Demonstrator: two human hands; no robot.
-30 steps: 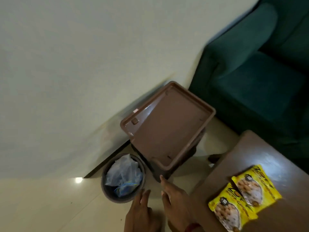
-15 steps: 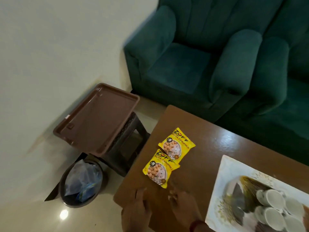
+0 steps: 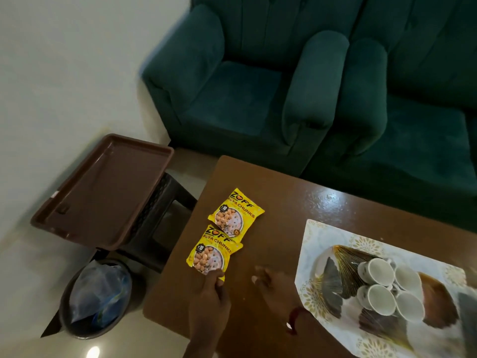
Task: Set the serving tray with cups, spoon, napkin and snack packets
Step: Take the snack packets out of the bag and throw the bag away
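Two yellow snack packets lie on the brown table: the far packet and the near packet, slightly overlapping. My left hand pinches the near packet's bottom corner. My right hand is blurred and hovers over the table with fingers apart, holding nothing, between the packets and a white patterned tray. Several white cups are clustered on that tray. An empty brown tray rests on a dark stool left of the table. No spoon or napkin is visible.
A dark waste bin lined with a blue bag stands on the floor under the brown tray's near corner. Two green armchairs sit behind the table. A pale wall is at the left.
The view has swung right from the bin and stool to the table. Both hands have moved onto the table, and my left hand has closed on the near packet's corner.
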